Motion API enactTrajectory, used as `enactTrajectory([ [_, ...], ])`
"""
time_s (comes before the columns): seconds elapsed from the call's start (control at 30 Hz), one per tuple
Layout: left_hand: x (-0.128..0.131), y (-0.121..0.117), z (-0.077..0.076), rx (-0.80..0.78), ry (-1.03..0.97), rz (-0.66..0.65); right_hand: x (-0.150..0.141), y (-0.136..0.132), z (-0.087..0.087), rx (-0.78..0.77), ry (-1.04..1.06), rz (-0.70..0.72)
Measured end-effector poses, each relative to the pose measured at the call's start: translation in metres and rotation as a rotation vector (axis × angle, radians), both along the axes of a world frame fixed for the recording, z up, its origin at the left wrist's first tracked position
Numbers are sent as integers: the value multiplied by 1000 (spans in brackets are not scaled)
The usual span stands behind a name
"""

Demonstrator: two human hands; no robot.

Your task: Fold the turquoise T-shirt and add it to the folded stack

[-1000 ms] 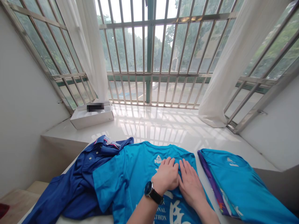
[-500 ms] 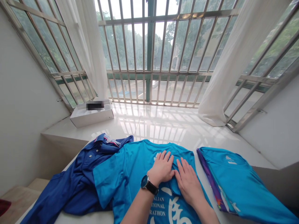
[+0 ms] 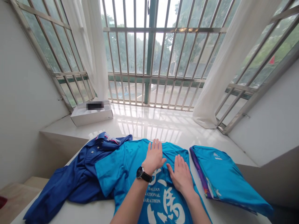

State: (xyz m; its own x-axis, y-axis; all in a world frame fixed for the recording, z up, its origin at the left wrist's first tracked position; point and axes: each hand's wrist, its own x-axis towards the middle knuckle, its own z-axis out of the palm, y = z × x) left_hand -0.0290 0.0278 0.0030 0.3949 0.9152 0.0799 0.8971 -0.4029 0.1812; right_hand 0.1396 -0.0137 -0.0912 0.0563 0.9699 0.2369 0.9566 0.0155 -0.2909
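A bright blue T-shirt (image 3: 130, 165) with white lettering lies spread in front of me, its left sleeve out to the side and its right side folded inward. My left hand (image 3: 154, 157), with a black-strapped watch on the wrist, lies flat near the collar, fingers stretched out. Lower and to the right, my right hand (image 3: 181, 174) rests flat on the folded-in part, fingers extended. Neither hand grips the cloth. A crumpled navy polo shirt (image 3: 86, 168) lies at the left, partly under the T-shirt's sleeve.
Folded shirts (image 3: 224, 174) are stacked at the right, a blue one on top. A white open box (image 3: 92, 116) stands on the tiled window sill (image 3: 130, 119). White curtains (image 3: 207, 105) hang before the barred window.
My left hand has slid up and slightly left to the collar, uncovering more of the print. My right hand has shifted a little left, and the hands are farther apart. The view has turned slightly.
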Motion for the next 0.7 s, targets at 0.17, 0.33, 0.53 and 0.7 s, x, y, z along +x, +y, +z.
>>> enactTrajectory([
  [0.17, -22, -35, 44, 84, -56, -6, 4, 2, 3, -64, -50, 37],
  [0.33, -67, -98, 21, -78, -47, -22, 6, 2, 11, -199, -111, 54],
  [0.53, -93, -133, -44, -124, -3, 166, 2, -7, 17, -262, -152, 9],
  [0.7, -100, -129, -57, -16, -35, 19, 6, -13, 18, -282, -161, -67],
])
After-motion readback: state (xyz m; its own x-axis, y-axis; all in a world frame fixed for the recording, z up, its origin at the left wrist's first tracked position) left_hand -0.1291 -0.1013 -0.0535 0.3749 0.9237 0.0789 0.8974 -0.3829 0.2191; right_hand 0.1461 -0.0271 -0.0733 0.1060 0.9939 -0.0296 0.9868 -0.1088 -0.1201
